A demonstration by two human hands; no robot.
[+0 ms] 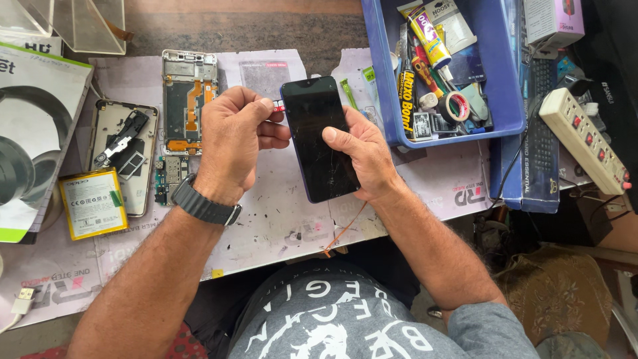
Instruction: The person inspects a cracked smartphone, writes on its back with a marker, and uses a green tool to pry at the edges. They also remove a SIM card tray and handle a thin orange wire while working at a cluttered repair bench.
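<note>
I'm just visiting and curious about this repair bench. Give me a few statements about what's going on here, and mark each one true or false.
1. The right hand holds a dark-screened phone. True.
2. The left hand is at the phone's side edge, pinching a small part there. True.
3. The watch is on the right wrist. False: it is on the left wrist.
4. The yellow battery lies in the blue bin. False: it lies on the table, left of the hands.
5. The opened phone frame is in the left hand. False: it lies on the table.
</note>
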